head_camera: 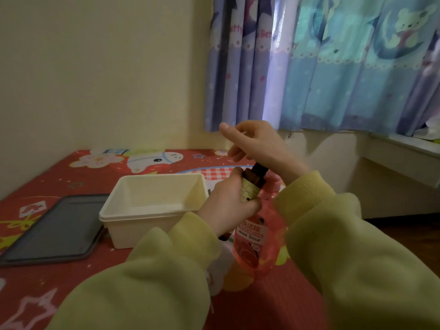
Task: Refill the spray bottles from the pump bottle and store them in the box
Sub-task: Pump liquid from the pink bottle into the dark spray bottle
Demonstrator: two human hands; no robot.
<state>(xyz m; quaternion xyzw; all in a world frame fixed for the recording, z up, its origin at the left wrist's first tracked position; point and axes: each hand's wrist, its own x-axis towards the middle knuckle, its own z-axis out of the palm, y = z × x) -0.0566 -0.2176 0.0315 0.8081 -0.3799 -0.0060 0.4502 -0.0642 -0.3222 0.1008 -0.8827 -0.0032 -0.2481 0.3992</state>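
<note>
Mat point(71, 270), pump bottle point(258, 244) half behind left hand point(228, 201)

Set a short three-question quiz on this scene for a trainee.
1. True or false: the cream box already holds a bottle.
2. The pink pump bottle is: A) inside the box B) upright beside the box C) lying on its side.
3. Fill in: the ___ hand grips the body of the brown spray bottle.

Key: 1 false, no bottle shows inside it. 2 B. 3 left; the left hand is wrapped round it.
</note>
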